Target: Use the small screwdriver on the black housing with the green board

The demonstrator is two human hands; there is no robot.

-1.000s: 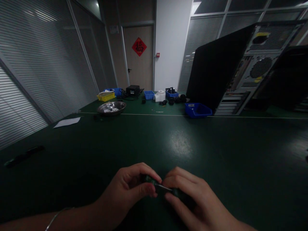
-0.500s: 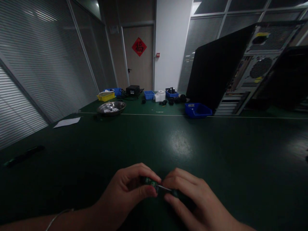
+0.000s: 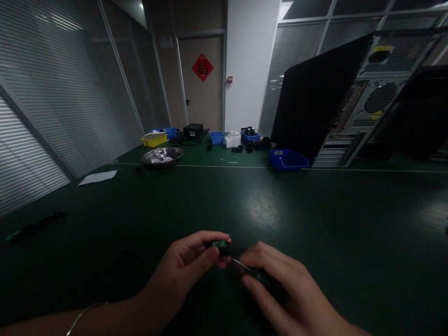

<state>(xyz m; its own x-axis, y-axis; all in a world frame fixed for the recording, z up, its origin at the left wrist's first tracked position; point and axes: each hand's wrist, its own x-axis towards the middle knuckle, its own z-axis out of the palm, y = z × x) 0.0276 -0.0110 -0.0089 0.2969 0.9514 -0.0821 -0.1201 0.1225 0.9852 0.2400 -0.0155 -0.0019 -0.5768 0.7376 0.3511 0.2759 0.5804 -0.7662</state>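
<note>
Between thumb and fingers my left hand (image 3: 191,266) pinches a small green circuit board part (image 3: 220,244) with a dark block on it. My right hand (image 3: 283,284) is closed around the dark handle of a screwdriver (image 3: 241,264), whose thin metal shaft points up and left. Its tip is close to the lower right side of the part; I cannot tell whether they touch. Most of the handle is hidden in my right palm. Both hands are low over the green table.
A steel bowl (image 3: 162,157), a white paper (image 3: 98,177) and a dark, long object (image 3: 35,226) are on the left. Farther back are a yellow bin (image 3: 154,140), a black box (image 3: 193,131) and a white device (image 3: 232,139). A blue bin (image 3: 288,161) stands beside a large computer case (image 3: 320,98).
My left hand has lifted and tilted the circuit board part, turning its dark side toward the screwdriver. The screwdriver now slants more steeply, and my right hand has shifted only slightly.
</note>
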